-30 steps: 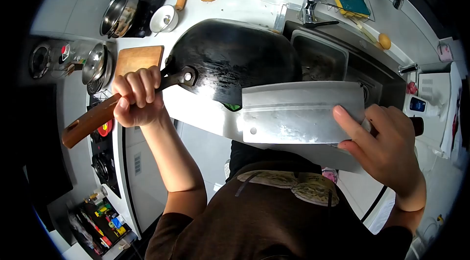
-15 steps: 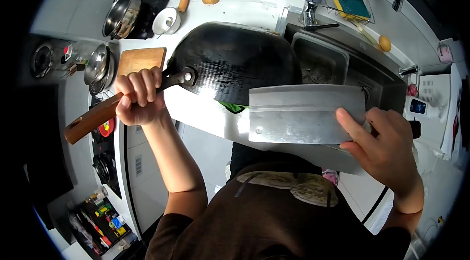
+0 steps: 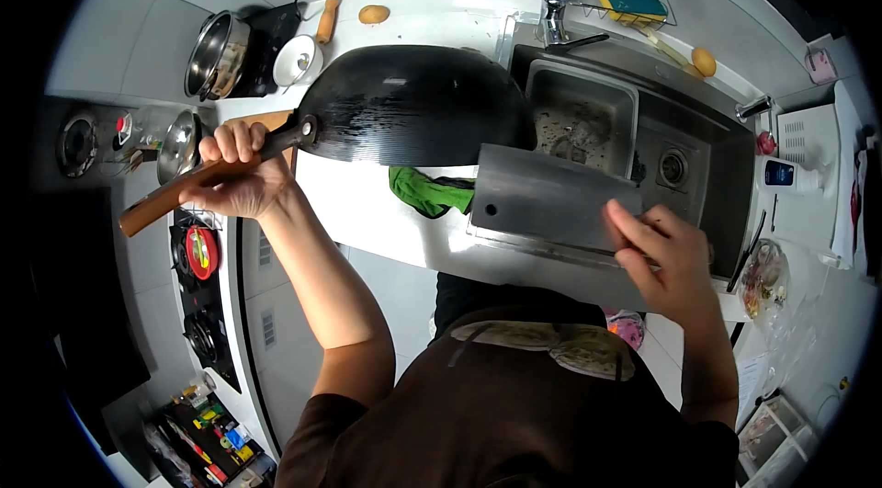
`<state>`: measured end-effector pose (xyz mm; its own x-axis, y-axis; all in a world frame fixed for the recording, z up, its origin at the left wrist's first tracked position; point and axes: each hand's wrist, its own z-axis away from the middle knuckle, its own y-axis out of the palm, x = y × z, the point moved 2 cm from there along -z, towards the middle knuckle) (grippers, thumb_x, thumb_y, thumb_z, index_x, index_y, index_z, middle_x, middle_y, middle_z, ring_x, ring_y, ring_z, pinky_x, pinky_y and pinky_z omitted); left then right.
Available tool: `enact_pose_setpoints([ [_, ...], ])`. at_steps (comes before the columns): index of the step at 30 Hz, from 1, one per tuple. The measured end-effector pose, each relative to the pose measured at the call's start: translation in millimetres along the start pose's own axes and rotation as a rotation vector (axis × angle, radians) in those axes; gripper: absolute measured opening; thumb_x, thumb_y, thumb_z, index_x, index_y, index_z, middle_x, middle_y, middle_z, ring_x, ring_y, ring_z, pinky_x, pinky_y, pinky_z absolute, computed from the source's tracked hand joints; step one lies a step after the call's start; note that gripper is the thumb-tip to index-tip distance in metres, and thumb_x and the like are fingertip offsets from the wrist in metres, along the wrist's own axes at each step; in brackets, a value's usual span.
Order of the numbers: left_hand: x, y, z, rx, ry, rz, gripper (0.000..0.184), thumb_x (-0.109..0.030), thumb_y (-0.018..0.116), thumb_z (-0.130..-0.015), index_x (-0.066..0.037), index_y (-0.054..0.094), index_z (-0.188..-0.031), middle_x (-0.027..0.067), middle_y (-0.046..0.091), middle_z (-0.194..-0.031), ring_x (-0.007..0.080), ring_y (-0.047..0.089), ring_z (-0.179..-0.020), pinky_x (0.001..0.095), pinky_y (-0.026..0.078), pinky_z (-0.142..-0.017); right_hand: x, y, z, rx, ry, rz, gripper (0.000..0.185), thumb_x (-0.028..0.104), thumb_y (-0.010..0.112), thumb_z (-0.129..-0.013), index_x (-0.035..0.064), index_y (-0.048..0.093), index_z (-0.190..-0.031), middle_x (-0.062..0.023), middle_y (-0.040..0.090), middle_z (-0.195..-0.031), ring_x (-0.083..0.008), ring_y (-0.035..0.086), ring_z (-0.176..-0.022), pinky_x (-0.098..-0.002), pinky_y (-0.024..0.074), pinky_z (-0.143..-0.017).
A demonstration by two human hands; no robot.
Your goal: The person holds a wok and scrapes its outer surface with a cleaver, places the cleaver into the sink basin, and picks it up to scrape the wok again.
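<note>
My left hand (image 3: 243, 171) is wrapped round the brown wooden handle of a black wok (image 3: 413, 111). The wok is tipped, its dark outer side towards me, above the white counter and close to the sink's left edge. In my right hand (image 3: 671, 258) is a wide-bladed cleaver (image 3: 551, 198), its grey blade pointing left and held in front of the sink. A finger and thumb show at the blade's near end; the cleaver's handle is hidden behind the hand. The blade's left corner overlaps the wok's lower right side in view; I cannot tell if they touch.
A green cloth (image 3: 427, 192) lies on the counter (image 3: 367, 212) below the wok. The sink (image 3: 588, 111) has wet bits in one basin. At the back are a potato (image 3: 373, 14), a white bowl (image 3: 298, 61) and a faucet (image 3: 554, 24). A cutting board (image 3: 274, 120) is partly hidden.
The wok has tilted further and shifted left, uncovering more of the green cloth. The cleaver has turned, its right end lower, and its face looks darker. Both hands keep their holds.
</note>
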<state>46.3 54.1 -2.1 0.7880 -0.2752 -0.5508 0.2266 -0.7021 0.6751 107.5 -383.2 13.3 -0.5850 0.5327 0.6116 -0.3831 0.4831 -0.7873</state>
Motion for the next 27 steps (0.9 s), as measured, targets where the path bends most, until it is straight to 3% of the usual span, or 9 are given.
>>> enact_pose_setpoints([
  [3,3,7,-2,-0.05,0.105,0.006,0.056,-0.067,0.062,-0.07,-0.011,0.056,-0.069,-0.0014,0.038,-0.055,0.0114,0.034,-0.05,0.0245,0.03,-0.05,1,13,2,-0.04,-0.003,-0.049,0.044,0.018,0.068,-0.074,0.013,0.06,-0.117,-0.0049,0.04,-0.064,-0.0178,0.042,-0.051,-0.0286,0.0362,-0.047],
  [5,2,5,-6,-0.201,0.138,-0.179,0.05,-0.06,0.055,-0.08,-0.012,0.057,-0.065,-0.0016,0.037,-0.053,0.0112,0.034,-0.048,0.0246,0.03,-0.049,2,14,2,-0.048,-0.023,-0.028,0.044,0.019,0.068,-0.074,0.0127,0.06,-0.117,-0.0046,0.04,-0.064,-0.017,0.042,-0.05,-0.0282,0.0358,-0.047],
  [7,3,8,-10,-0.19,0.075,-0.158,0.042,-0.046,0.051,-0.088,-0.014,0.057,-0.062,-0.0014,0.034,-0.052,0.0109,0.031,-0.046,0.0258,0.029,-0.049,0,14,1,-0.052,-0.053,-0.011,0.045,0.019,0.068,-0.073,0.0124,0.06,-0.117,-0.0043,0.039,-0.064,-0.0163,0.041,-0.05,-0.0278,0.0354,-0.046],
  [13,6,12,-23,-0.083,-0.102,-0.119,0.025,-0.023,0.051,-0.084,-0.014,0.052,-0.061,-0.0023,0.033,-0.052,0.0102,0.03,-0.047,0.0267,0.03,-0.052,-2,10,-4,-0.099,-0.141,0.067,0.045,0.022,0.069,-0.073,0.0128,0.061,-0.117,-0.0035,0.039,-0.064,-0.0158,0.04,-0.05,-0.0273,0.0353,-0.047],
  [14,5,11,-23,-0.053,-0.121,-0.091,0.023,-0.021,0.049,-0.083,-0.013,0.053,-0.062,-0.0028,0.031,-0.052,0.0102,0.03,-0.047,0.0263,0.03,-0.053,-1,9,-4,-0.084,-0.144,0.067,0.045,0.016,0.068,-0.072,0.01,0.061,-0.116,-0.0048,0.042,-0.065,-0.0165,0.042,-0.051,-0.0273,0.0354,-0.047],
  [15,5,10,-23,-0.031,-0.127,-0.089,0.021,-0.021,0.049,-0.082,-0.013,0.053,-0.063,-0.0029,0.031,-0.052,0.0102,0.029,-0.047,0.0266,0.029,-0.053,0,9,-3,-0.067,-0.144,0.063,0.045,0.011,0.068,-0.07,0.0072,0.061,-0.114,-0.0061,0.046,-0.065,-0.0172,0.044,-0.052,-0.0273,0.0356,-0.047],
  [20,3,10,-23,-0.047,-0.14,-0.125,0.019,-0.02,0.049,-0.079,-0.014,0.052,-0.061,-0.0031,0.031,-0.052,0.011,0.03,-0.047,0.0283,0.029,-0.055,3,18,1,-0.047,-0.193,0.052,0.046,0.015,0.07,-0.069,0.0075,0.061,-0.114,-0.0055,0.047,-0.067,-0.0171,0.045,-0.053,-0.0275,0.0369,-0.049],
  [22,4,13,-22,-0.101,-0.125,-0.14,0.018,-0.02,0.048,-0.076,-0.014,0.051,-0.059,-0.0025,0.032,-0.052,0.0116,0.031,-0.048,0.0287,0.029,-0.055,1,22,4,-0.065,-0.219,0.11,0.048,0.025,0.07,-0.071,0.0131,0.061,-0.116,-0.0017,0.044,-0.068,-0.0141,0.041,-0.052,-0.0268,0.035,-0.047],
  [27,5,10,-27,-0.083,-0.13,-0.155,0.018,-0.019,0.047,-0.075,-0.014,0.049,-0.058,-0.0023,0.032,-0.052,0.0117,0.031,-0.048,0.0291,0.03,-0.056,-1,27,4,-0.072,-0.214,0.083,0.05,0.025,0.071,-0.069,0.0127,0.061,-0.116,-0.0012,0.045,-0.067,-0.0137,0.041,-0.052,-0.0262,0.0346,-0.047],
])
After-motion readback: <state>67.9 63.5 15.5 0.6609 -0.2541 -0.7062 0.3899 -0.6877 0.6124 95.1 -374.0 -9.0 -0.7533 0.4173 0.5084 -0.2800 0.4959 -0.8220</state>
